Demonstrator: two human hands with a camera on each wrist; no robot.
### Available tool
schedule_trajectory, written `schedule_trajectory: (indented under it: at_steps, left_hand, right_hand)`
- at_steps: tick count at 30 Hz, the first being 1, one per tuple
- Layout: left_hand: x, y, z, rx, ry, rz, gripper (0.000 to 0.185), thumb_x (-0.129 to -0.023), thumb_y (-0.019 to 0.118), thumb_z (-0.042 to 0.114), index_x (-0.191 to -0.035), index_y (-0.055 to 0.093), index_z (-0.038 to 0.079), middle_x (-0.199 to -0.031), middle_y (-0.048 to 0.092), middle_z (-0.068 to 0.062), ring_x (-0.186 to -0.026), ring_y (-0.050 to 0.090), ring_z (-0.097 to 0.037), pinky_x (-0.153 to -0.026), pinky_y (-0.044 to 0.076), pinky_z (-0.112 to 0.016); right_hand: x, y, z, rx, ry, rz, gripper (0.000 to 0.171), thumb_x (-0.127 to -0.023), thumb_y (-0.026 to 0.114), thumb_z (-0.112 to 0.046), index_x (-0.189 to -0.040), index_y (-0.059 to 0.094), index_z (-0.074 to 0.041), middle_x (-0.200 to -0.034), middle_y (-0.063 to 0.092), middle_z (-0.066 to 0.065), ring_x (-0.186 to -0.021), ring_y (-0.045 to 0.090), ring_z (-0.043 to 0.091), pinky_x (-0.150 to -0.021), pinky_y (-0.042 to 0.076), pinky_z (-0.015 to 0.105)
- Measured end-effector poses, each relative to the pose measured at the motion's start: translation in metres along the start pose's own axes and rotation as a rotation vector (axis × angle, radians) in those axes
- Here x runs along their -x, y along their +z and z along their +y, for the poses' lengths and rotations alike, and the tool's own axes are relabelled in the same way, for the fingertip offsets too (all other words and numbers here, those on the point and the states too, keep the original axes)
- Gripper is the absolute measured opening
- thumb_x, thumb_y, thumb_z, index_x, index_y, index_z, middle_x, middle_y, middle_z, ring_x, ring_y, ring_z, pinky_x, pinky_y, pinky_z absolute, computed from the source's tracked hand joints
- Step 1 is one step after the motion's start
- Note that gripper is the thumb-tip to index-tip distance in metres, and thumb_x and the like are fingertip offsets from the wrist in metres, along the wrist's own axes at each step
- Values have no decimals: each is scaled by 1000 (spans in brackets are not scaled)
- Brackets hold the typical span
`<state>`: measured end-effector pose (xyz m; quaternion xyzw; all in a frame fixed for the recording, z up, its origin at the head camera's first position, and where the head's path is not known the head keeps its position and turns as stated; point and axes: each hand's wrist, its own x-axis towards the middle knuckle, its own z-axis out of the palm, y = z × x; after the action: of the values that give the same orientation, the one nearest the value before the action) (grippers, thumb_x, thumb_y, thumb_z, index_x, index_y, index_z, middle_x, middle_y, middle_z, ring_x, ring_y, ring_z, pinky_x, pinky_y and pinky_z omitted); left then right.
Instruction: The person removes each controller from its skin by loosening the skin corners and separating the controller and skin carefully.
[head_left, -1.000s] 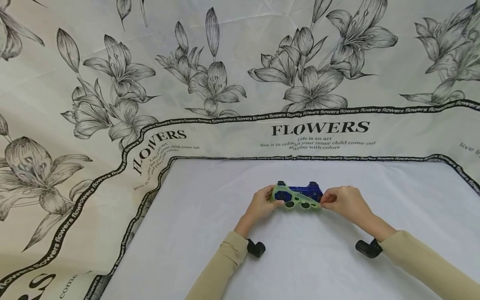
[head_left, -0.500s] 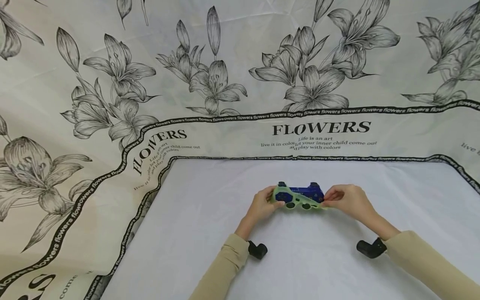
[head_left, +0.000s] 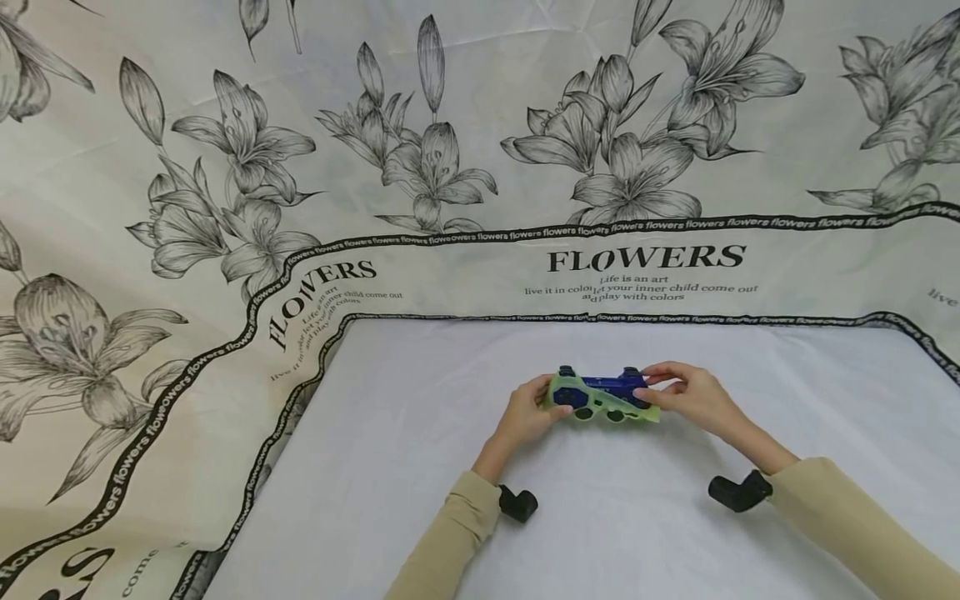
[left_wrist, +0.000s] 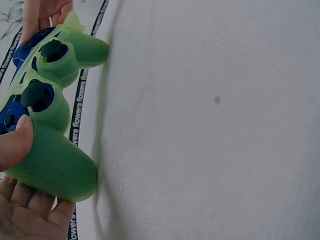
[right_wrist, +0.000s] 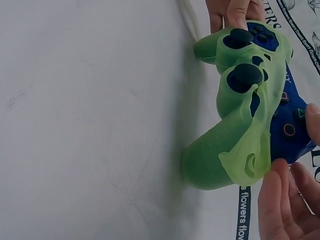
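Floral backdrop cloth (head_left: 450,167), lilies and the word FLOWERS in black print, hangs behind and runs down the left side. White table sheet (head_left: 600,533) covers the work surface below it.

Two beige sleeves enter from the bottom edge; a black wrist-camera mount sits under each forearm.

Blue game controller (head_left: 603,390) is held just above the sheet, centre of the table, between both hands. Green silicone cover (right_wrist: 235,150) is partly on it: both handles and both thumbstick areas are sleeved, but on the right end the skin is peeled back into a loose flap, leaving the blue face buttons bare.

Left hand (head_left: 528,410) grips the left handle, thumb pressed on the cover's front, fingers curled beneath.

Right hand (head_left: 686,392) holds the right end, fingers curled round the controller's far edge, thumb near the loose flap.

Against half a second ago: right hand has shifted from pinching the cover's lower right corner to lying over the controller's top right; the flap hangs freer. Left hand unchanged.
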<state>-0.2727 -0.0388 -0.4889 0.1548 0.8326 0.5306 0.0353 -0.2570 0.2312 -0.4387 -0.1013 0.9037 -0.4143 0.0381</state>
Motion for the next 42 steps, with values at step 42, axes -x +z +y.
schedule_trajectory:
  at_steps: [42]
  left_hand:
    - [5, 2, 2, -6, 32, 5, 51, -84, 74, 16, -129, 55, 1, -127, 63, -16, -121, 59, -26, -105, 45, -31]
  right_hand:
    - [-10, 3, -5, -193, 198, -165, 71, -92, 61, -39, -140, 39, 7, -141, 45, 31, -129, 43, 44, -101, 43, 54]
